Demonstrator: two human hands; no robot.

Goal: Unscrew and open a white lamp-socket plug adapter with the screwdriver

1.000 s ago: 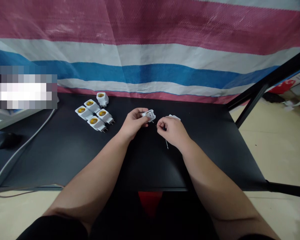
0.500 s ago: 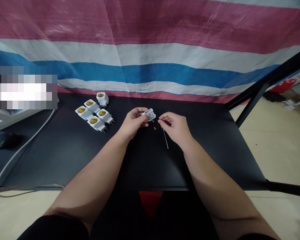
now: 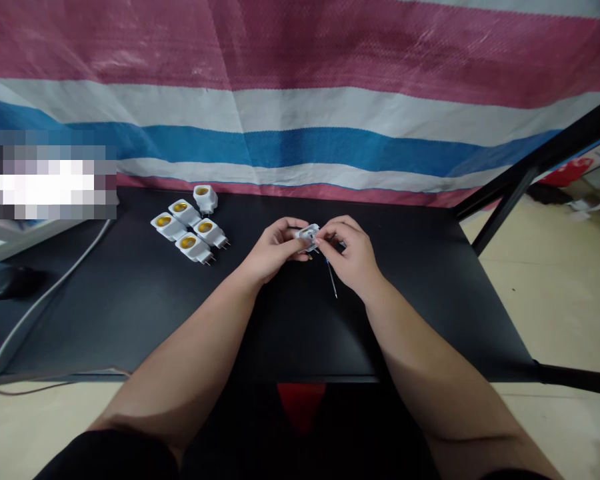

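My left hand (image 3: 283,245) grips a white plastic lamp-socket housing (image 3: 308,232), its hollow side facing up. The thumb lies along the near edge and the fingers pass behind it. My right hand (image 3: 347,243) has thumb and forefinger pinched together at the right side of the housing; what is between those fingertips is too small to make out. Under the right hand a thin screwdriver (image 3: 333,279) with a blue part lies on the black table, its handle end hidden. A small brass-coloured piece (image 3: 310,257) shows just below the left fingertips.
Several white plug-in lamp sockets (image 3: 194,248) with brass-coloured insides stand grouped on the left of the table (image 3: 300,333). Farther left are a black mouse (image 3: 14,283) and a grey cable (image 3: 60,280). A striped tarp (image 3: 300,147) hangs behind; a black frame post (image 3: 540,160) rises at right.
My left hand has carried the housing slightly right and down. My right hand has come in to meet it, fingertips now at the housing. The screwdriver has stayed put.
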